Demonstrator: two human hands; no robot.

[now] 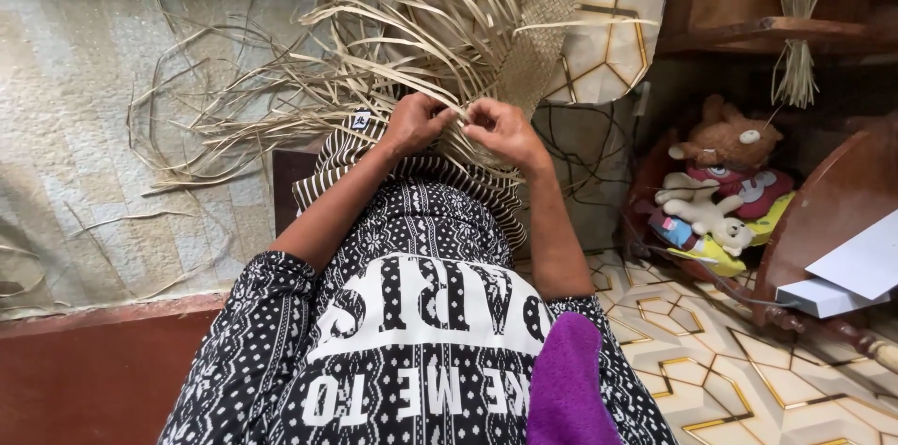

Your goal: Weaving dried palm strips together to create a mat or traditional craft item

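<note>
Straw strips (393, 24) fan loose off the woven mat (543, 24) on our lap: light, springy, likely brittle. Left hand (414, 122) and right hand (503, 130) both pinch strips closed at the weave edge, so we'd grip near there.

The two hands meet in the middle of the frame. The left hand (414, 122) is just left of the right hand (505, 131), and both touch the strips (402, 24) that spread across the upper middle. A woven band (543, 24) rises to the upper right of the hands. A mat (84, 127) fills the left side. Toys (720, 183) sit at the right, under a shelf (776, 33) in the upper right. A purple cloth (571, 389) lies at the bottom, right of the middle.
</note>
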